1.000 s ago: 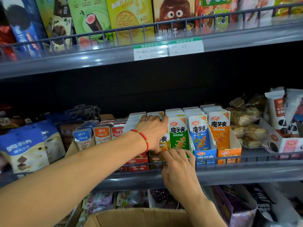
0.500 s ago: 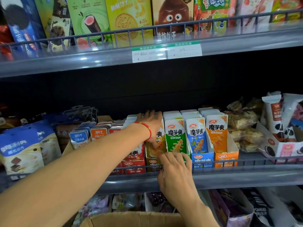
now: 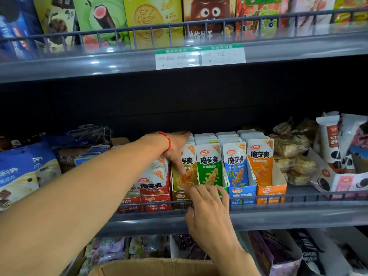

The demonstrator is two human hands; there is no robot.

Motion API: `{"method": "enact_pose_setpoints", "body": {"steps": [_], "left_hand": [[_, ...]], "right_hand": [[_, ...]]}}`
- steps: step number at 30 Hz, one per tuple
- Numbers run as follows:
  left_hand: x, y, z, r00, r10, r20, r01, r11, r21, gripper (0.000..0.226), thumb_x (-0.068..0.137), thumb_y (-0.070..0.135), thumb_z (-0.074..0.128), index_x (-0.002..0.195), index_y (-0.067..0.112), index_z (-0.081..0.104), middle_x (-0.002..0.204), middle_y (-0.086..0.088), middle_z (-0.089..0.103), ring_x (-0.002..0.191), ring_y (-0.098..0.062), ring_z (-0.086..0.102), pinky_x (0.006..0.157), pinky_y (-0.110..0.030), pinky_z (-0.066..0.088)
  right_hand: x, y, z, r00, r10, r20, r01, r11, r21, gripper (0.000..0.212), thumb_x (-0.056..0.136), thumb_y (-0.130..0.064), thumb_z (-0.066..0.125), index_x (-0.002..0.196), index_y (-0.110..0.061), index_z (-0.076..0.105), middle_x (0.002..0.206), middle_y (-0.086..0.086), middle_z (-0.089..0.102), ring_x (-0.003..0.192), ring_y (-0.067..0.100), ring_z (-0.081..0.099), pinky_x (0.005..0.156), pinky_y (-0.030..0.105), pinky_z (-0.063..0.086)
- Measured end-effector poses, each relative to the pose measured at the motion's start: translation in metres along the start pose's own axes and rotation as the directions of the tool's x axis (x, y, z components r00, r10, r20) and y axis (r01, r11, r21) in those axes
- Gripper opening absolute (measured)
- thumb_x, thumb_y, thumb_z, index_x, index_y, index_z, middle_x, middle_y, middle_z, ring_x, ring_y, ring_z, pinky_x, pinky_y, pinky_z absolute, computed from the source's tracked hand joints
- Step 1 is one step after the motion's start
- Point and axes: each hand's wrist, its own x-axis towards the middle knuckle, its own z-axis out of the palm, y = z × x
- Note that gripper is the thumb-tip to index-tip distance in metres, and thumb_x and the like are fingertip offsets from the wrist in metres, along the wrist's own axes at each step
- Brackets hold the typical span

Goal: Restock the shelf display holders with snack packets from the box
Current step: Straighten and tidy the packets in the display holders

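A row of cardboard display holders stands on the middle shelf: red [image 3: 157,202], gold [image 3: 180,197], green [image 3: 209,168], blue [image 3: 242,193] and orange [image 3: 270,191]. Each carries upright snack packets. My left hand [image 3: 176,149] reaches over the gold packets [image 3: 186,162], fingers behind the stack, thumb pressed down its front. My right hand [image 3: 209,208] curls its fingers over the front walls of the gold and green holders, thumb at the wire rail. The open cardboard box [image 3: 151,265] shows at the bottom edge.
A wire rail [image 3: 298,197] runs along the shelf front. Blue cookie bags [image 3: 25,174] lie left, wrapped cakes [image 3: 294,152] and a white tray of sandwich biscuits [image 3: 338,176] right. Boxed snacks [image 3: 151,18] fill the upper shelf; bags [image 3: 278,253] sit on the lower one.
My left hand has slid from the packets' tops further back into the gold holder, thumb now down the front packet. My right hand stays at the holder fronts.
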Motion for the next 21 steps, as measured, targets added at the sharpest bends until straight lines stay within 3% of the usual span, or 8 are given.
{"method": "enact_pose_setpoints", "body": {"steps": [7, 11, 13, 15, 18, 21], "left_hand": [[-0.003, -0.004, -0.002, 0.999, 0.021, 0.036, -0.021, 1.000, 0.000, 0.150, 0.061, 0.063, 0.088, 0.160, 0.017, -0.015, 0.171, 0.000, -0.007, 0.157, -0.019, 0.001, 0.128, -0.038, 0.012], [-0.002, -0.005, 0.000, 1.000, 0.020, -0.004, -0.020, 1.000, -0.019, 0.145, 0.058, 0.061, 0.091, 0.162, 0.017, 0.001, 0.170, -0.001, 0.013, 0.154, -0.021, 0.020, 0.126, -0.042, 0.023], [-0.003, -0.005, -0.003, 1.000, 0.023, 0.007, -0.022, 0.998, -0.067, 0.133, 0.056, 0.058, 0.093, 0.159, 0.019, 0.018, 0.161, -0.001, 0.034, 0.143, -0.021, 0.040, 0.119, -0.044, 0.036], [-0.007, -0.006, -0.008, 0.999, 0.037, 0.022, -0.034, 0.993, -0.114, 0.121, 0.059, 0.054, 0.093, 0.154, 0.021, 0.027, 0.153, 0.002, 0.045, 0.133, -0.019, 0.049, 0.115, -0.043, 0.041], [-0.018, -0.004, -0.012, 0.999, 0.036, -0.004, -0.036, 0.984, -0.172, 0.125, 0.068, 0.056, 0.087, 0.161, 0.019, 0.013, 0.165, 0.001, 0.028, 0.147, -0.020, 0.036, 0.122, -0.037, 0.030], [-0.027, 0.024, -0.014, 0.983, 0.109, -0.150, -0.119, 0.991, -0.063, 0.116, 0.079, 0.059, 0.077, 0.163, 0.017, 0.009, 0.170, -0.001, 0.014, 0.155, -0.021, 0.018, 0.124, -0.033, 0.017]], "right_hand": [[-0.001, 0.002, -0.003, 1.000, -0.019, 0.000, 0.019, 0.999, 0.044, 0.047, 0.074, -0.018, 0.071, 0.118, -0.031, 0.061, 0.114, -0.014, 0.063, 0.113, 0.019, 0.058, 0.110, 0.040, 0.024], [-0.001, 0.007, -0.009, 0.998, -0.064, -0.011, 0.065, 0.992, 0.111, 0.056, 0.082, -0.016, 0.066, 0.134, -0.032, 0.053, 0.135, -0.013, 0.054, 0.126, 0.013, 0.050, 0.115, 0.038, 0.026], [-0.001, 0.013, -0.012, 0.998, -0.046, -0.051, 0.052, 0.991, 0.124, 0.057, 0.083, -0.013, 0.068, 0.135, -0.029, 0.053, 0.137, -0.009, 0.053, 0.128, 0.012, 0.048, 0.114, 0.038, 0.032], [0.000, 0.021, -0.015, 0.997, 0.011, -0.080, -0.003, 0.995, 0.098, 0.056, 0.082, -0.012, 0.070, 0.134, -0.028, 0.057, 0.135, -0.008, 0.056, 0.129, 0.014, 0.050, 0.116, 0.040, 0.029], [0.000, 0.033, -0.018, 0.988, 0.096, -0.117, -0.092, 0.995, 0.044, 0.057, 0.074, -0.011, 0.075, 0.127, -0.028, 0.062, 0.126, -0.010, 0.063, 0.123, 0.016, 0.057, 0.114, 0.043, 0.023], [-0.001, 0.039, -0.016, 0.986, 0.099, -0.135, -0.101, 0.995, -0.006, 0.053, 0.069, -0.010, 0.079, 0.118, -0.028, 0.067, 0.113, -0.011, 0.066, 0.117, 0.016, 0.061, 0.110, 0.044, 0.022]]}}
